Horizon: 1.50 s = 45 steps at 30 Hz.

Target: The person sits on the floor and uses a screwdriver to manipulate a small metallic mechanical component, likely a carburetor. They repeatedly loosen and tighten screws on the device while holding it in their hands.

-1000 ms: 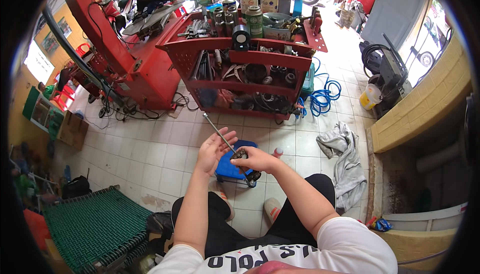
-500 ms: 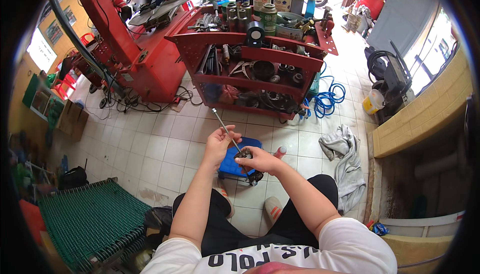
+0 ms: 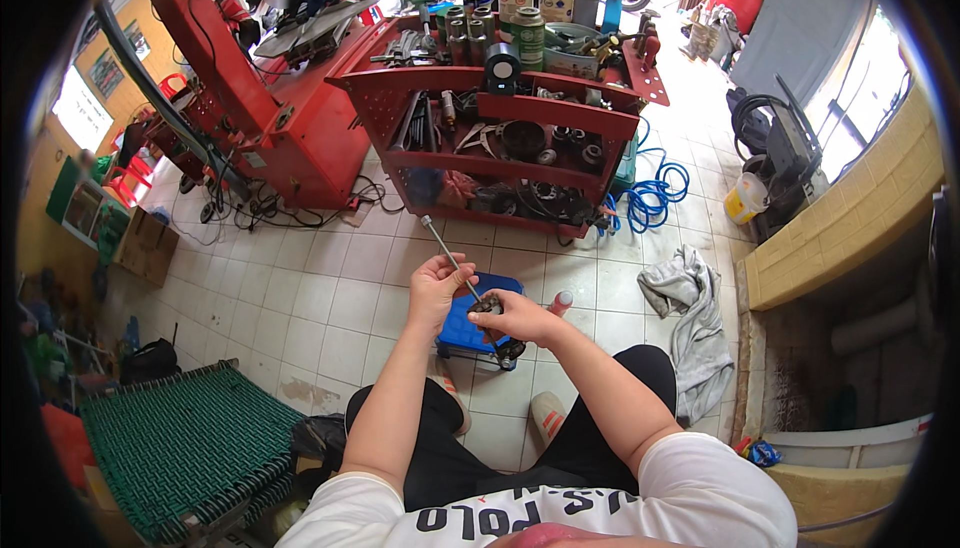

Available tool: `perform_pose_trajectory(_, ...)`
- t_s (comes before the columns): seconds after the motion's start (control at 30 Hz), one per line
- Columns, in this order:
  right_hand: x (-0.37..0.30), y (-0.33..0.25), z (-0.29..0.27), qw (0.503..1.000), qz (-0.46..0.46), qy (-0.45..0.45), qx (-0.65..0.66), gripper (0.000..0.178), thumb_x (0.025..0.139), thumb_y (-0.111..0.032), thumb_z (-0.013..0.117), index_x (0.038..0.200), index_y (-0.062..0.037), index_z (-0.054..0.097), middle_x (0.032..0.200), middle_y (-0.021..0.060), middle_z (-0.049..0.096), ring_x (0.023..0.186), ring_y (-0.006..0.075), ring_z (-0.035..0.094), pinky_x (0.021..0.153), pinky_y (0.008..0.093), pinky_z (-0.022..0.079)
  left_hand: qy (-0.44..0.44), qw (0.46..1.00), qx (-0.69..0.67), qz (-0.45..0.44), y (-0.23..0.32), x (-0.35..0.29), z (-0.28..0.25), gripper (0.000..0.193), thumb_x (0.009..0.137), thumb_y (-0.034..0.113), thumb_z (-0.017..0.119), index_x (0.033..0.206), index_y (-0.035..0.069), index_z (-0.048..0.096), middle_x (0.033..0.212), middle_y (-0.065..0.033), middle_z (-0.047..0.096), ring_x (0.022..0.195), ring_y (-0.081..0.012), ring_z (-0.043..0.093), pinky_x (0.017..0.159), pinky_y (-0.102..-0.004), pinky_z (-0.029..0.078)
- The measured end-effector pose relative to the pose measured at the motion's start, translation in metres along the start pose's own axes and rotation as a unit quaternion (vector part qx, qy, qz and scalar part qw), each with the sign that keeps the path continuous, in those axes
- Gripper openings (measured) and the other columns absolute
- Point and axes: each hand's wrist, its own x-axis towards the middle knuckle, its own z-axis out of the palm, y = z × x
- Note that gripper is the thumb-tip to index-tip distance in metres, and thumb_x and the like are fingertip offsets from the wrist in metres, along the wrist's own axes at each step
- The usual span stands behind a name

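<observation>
A long, thin metal rod (image 3: 441,241) with a wider silver end slants from near the red cart down toward me. My left hand (image 3: 438,288) pinches it along its upper part, thumb and fingers pressed together. Lower down, my right hand (image 3: 515,318) is closed round a dark, greasy metal part (image 3: 487,306) through or beside which the rod runs; I cannot tell which. Below the hands stands a low blue-topped stool or box (image 3: 462,336), partly covered by them. Dark lumpy metal with a shiny end (image 3: 507,363) shows at the rod's lower end.
Ahead stands a red tool cart (image 3: 400,160) loaded with tools, cans and bottles. A red machine (image 3: 305,148) is at the left, a green woven seat (image 3: 180,438) nearer. Right lie a grey cloth (image 3: 690,333) and blue hose (image 3: 655,198). A red-capped bottle (image 3: 561,302) stands beside the blue top.
My left fingers have closed in on the rod from a looser, more spread hold. The right hand keeps its grip. A dark figure now shows behind the cart.
</observation>
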Motion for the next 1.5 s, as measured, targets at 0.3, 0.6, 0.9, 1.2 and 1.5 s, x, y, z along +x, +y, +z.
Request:
perform_pose_trajectory(0.3,0.000,-0.001,-0.006,1.000,0.002,-0.002,0.020,0.059,0.089,-0.038,0.078,0.123,0.0024,0.053,0.097,0.0092,0.066,0.078,0.0157,0.069,0.070,0.0295,0.058,-0.062,0.982,-0.178,-0.012,0.001,-0.002,0.005,0.033,0.101,0.018,0.062,0.130,0.003,0.057,0.115,-0.0123,0.070,0.091,-0.0230,0.073,0.083,-0.0342,0.061)
perform_pose_trajectory(0.6,-0.005,-0.002,-0.005,1.000,0.001,-0.002,-0.007,0.055,0.088,-0.040,0.078,0.119,0.0009,0.055,0.091,0.0074,0.066,0.077,0.0138,0.067,0.069,0.0286,0.055,0.007,0.994,-0.108,-0.018,-0.010,0.007,0.003,0.032,0.089,0.012,0.078,0.113,0.006,0.057,0.093,-0.0058,0.069,0.083,-0.0196,0.072,0.076,-0.0322,0.061)
perform_pose_trajectory(0.9,-0.009,-0.008,-0.004,0.996,-0.005,0.022,-0.087,0.049,0.087,-0.040,0.078,0.108,0.0001,0.059,0.081,0.0069,0.067,0.071,0.0145,0.067,0.067,0.0293,0.053,0.067,0.996,-0.025,0.048,-0.021,0.009,-0.002,0.039,0.082,0.017,0.085,0.106,0.007,0.056,0.088,-0.0018,0.063,0.074,-0.0145,0.067,0.069,-0.0271,0.059)
perform_pose_trajectory(1.2,-0.008,-0.002,-0.004,0.994,-0.025,0.024,-0.108,0.050,0.084,-0.041,0.080,0.103,-0.0001,0.058,0.073,0.0064,0.065,0.066,0.0148,0.064,0.060,0.0304,0.051,0.095,0.990,0.001,0.103,-0.024,0.007,0.006,0.041,0.079,0.017,0.088,0.096,0.008,0.053,0.079,-0.0001,0.060,0.064,-0.0109,0.061,0.057,-0.0232,0.048)
perform_pose_trajectory(1.5,0.004,0.014,0.001,0.984,-0.069,0.020,-0.165,0.050,0.084,-0.043,0.079,0.099,0.0001,0.058,0.070,0.0068,0.064,0.064,0.0168,0.061,0.061,0.0317,0.047,0.100,0.989,-0.015,0.104,-0.032,0.008,0.005,0.042,0.080,0.026,0.088,0.075,0.013,0.048,0.068,0.0024,0.051,0.055,-0.0109,0.052,0.053,-0.0255,0.043)
